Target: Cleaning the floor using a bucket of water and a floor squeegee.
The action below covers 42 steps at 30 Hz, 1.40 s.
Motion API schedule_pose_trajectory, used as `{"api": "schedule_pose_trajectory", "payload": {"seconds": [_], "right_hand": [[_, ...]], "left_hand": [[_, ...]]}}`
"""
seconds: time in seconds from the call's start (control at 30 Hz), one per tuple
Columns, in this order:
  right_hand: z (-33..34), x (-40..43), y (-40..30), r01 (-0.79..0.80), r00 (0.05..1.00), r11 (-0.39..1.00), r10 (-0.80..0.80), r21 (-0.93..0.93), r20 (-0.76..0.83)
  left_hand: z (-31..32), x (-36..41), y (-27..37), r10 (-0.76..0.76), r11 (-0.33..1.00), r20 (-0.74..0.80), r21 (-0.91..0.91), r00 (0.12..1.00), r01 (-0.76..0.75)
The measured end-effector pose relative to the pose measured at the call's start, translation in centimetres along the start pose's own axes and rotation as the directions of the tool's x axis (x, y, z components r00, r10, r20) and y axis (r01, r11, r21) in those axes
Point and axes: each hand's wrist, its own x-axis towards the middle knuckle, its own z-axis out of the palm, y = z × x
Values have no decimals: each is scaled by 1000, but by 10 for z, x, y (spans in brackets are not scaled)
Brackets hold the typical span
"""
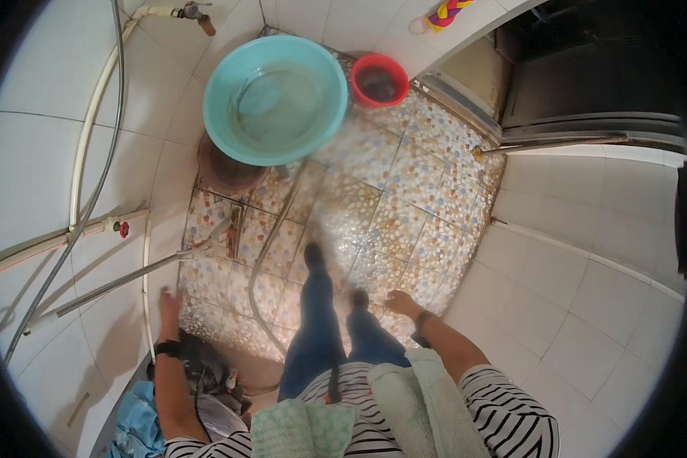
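My left hand hangs beside the tiled wall with its fingers apart and holds nothing. Just above it, a long-handled tool with a metal pole slants from the wall; its blurred head reaches over the floor near a rectangular drain. My right hand hovers over the floor beside my right shoe, fingers loosely bent, with nothing visible in it. Ahead of me a large turquoise plastic basin holds cloudy water. Partly under it sits a brown tub. A small red bucket with dark liquid stands to its right.
A hose winds over the wet pebble-patterned floor by my left leg. Pipes and a tap run along the left wall. Blue fabric and dark items lie at lower left. A doorway sill and a stick are at right.
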Motion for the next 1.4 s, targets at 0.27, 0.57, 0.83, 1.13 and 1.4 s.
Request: {"api": "schedule_pose_trajectory", "payload": {"seconds": [0.27,0.57,0.83,1.13,1.4], "right_hand": [[-93,3,-76,-261,941,695,339,670,14],[-135,7,-112,-131,944,480,327,867,-38],[-183,-10,-90,3,914,450,362,893,-185],[-234,43,9,63,930,716,211,696,-301],[-356,93,3,50,987,359,124,932,-101]], "left_hand": [[-151,-28,-1,-388,710,-381,-704,839,9],[-93,-26,3,-231,739,-118,-666,966,95],[20,-92,131,476,846,296,105,828,-523],[71,-135,268,476,636,650,211,593,-742],[128,-195,334,231,770,821,173,521,-614]]}}
